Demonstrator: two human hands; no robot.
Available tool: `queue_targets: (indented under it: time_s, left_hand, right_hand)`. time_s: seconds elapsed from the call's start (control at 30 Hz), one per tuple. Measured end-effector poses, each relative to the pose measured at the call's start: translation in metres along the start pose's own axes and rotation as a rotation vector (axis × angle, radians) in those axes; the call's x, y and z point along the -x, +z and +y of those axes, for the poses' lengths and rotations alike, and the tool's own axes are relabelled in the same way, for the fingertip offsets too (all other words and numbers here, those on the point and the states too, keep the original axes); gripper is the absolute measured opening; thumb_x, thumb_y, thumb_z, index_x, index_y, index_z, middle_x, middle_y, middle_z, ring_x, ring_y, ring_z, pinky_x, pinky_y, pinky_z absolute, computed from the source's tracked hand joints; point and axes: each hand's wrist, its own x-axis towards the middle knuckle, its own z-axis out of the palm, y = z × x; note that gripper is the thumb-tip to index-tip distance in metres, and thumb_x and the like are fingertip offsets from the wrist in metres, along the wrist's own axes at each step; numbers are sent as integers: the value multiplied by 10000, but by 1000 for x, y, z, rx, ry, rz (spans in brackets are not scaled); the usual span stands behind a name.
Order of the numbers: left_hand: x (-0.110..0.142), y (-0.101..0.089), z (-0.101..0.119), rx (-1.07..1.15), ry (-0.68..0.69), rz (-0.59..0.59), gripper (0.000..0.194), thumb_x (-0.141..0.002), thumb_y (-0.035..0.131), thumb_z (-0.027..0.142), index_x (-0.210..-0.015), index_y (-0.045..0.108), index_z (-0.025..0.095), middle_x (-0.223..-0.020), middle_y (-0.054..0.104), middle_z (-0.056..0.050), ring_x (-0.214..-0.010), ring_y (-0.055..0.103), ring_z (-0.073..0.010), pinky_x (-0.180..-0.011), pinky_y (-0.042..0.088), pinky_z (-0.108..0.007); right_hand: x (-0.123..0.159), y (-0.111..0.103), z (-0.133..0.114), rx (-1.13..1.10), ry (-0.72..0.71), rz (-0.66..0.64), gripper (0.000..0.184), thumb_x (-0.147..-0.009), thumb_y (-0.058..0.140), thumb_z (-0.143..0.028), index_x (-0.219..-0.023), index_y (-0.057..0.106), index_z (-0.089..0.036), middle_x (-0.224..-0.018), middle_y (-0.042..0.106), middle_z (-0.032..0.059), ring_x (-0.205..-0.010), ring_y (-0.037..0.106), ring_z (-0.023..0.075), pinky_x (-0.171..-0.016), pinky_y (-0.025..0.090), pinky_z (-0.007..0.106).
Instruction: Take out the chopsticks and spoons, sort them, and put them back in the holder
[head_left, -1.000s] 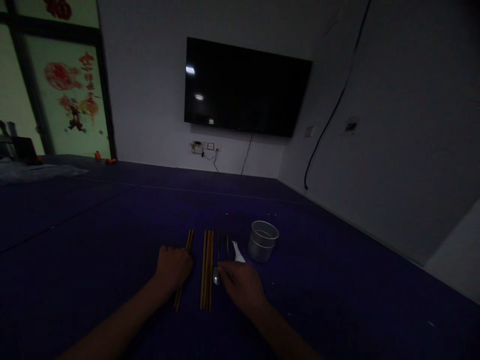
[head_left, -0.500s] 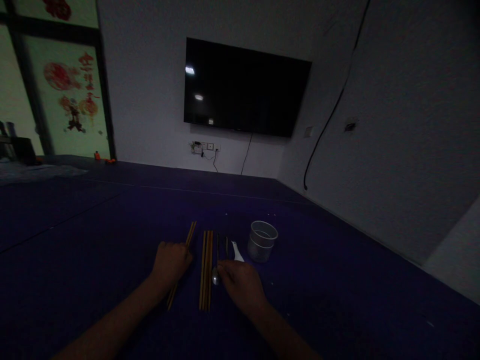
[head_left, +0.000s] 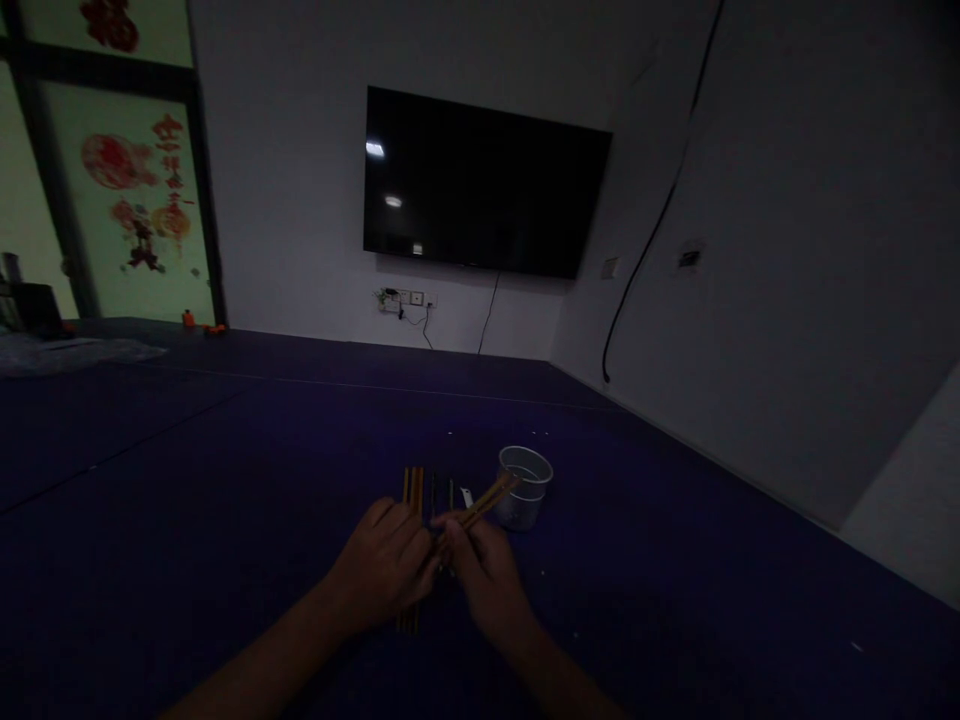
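My left hand (head_left: 384,572) and my right hand (head_left: 486,568) meet in the middle over a dark purple mat (head_left: 225,480). Both have their fingers closed around a pair of wooden chopsticks (head_left: 489,496), which is lifted and slants up to the right. Its tips reach the rim of a small metal cup (head_left: 523,488). Several more wooden chopsticks (head_left: 413,482) lie side by side on the mat, partly hidden under my left hand. Beside them lie dark utensils (head_left: 449,489) and a white spoon (head_left: 466,496), mostly covered by my right hand.
The room is dim. A black television (head_left: 480,185) hangs on the far wall above a wall socket (head_left: 409,298) with cords. A cable (head_left: 645,260) runs down the right wall. A window with red paper decorations (head_left: 139,205) is at the left.
My left hand has lifted the pair of chopsticks off the mat and carried it right to my right hand. The pair now points at the cup. The camera has shifted slightly.
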Motion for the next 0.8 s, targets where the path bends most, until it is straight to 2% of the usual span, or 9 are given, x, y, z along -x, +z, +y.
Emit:
queue_targets:
  time_s: [0.1, 0.17, 0.23, 0.3, 0.33, 0.4, 0.53, 0.63, 0.8]
  left_hand:
    - [11, 4, -3, 117, -69, 85, 248, -895, 341, 202, -842, 584, 183, -747, 616, -62, -750, 546, -194, -723, 424, -355]
    - [17, 7, -5, 159, -176, 132, 301, -900, 296, 217, -922, 595, 186, -846, 639, -85, -846, 563, -213, -800, 434, -386]
    - [19, 9, -6, 185, -280, 117, 301, -905, 298, 239, -955, 590, 186, -912, 643, -96, -906, 563, -223, -842, 433, -399]
    - [17, 9, -6, 228, -333, 73, 276, -910, 316, 249, -961, 578, 177, -936, 641, -100, -922, 561, -220, -843, 440, -392]
    - [14, 9, -6, 253, -348, 56, 266, -913, 322, 251, -956, 572, 173, -936, 640, -99, -916, 561, -216, -832, 447, -385]
    - [11, 9, -5, 283, -385, 44, 256, -919, 324, 256, -947, 564, 173, -928, 635, -94, -898, 562, -209, -812, 456, -377]
    - [9, 11, -7, 290, -413, 79, 242, -920, 332, 262, -935, 561, 185, -911, 627, -84, -881, 561, -212, -788, 466, -381]
    - [10, 13, -8, 298, -395, 90, 221, -917, 343, 251, -922, 555, 190, -897, 623, -76, -865, 563, -209, -774, 469, -377]
    - [9, 14, -8, 321, -401, 68, 207, -913, 347, 238, -910, 549, 194, -878, 617, -68, -839, 560, -200, -745, 469, -355]
  right_hand:
    - [-1, -5, -5, -4, 1, 153, 458, -909, 373, -551, -831, 635, -183, -635, 567, 6, -576, 532, 139, -537, 429, 241]
    - [-6, -18, -9, 25, -34, 393, 456, -910, 353, -559, -826, 600, -184, -599, 517, -11, -523, 486, 131, -498, 394, 241]
    - [-11, -37, -13, 128, -114, 699, 449, -904, 348, -564, -822, 570, -183, -618, 517, -4, -542, 493, 143, -516, 392, 255]
    - [-18, -57, -14, 295, -167, 892, 458, -909, 317, -560, -850, 561, -176, -701, 549, 29, -617, 528, 166, -579, 411, 282]
    - [-21, -66, -14, 348, -179, 933, 465, -914, 298, -553, -869, 559, -171, -754, 565, 49, -662, 547, 178, -613, 420, 296]
    - [-27, -81, -12, 448, -158, 951, 474, -921, 274, -540, -904, 561, -163, -786, 580, 66, -697, 560, 195, -649, 422, 313]
    - [-37, -94, -3, 572, -58, 861, 525, -915, 247, -553, -905, 589, -155, -784, 619, 95, -733, 574, 236, -667, 407, 333]
    - [-43, -97, 5, 571, 32, 784, 558, -903, 252, -576, -912, 608, -146, -812, 648, 124, -742, 584, 255, -648, 399, 333]
    - [-48, -102, 21, 505, 70, 639, 577, -885, 274, -606, -873, 627, -150, -833, 673, 143, -766, 605, 262, -654, 400, 328]
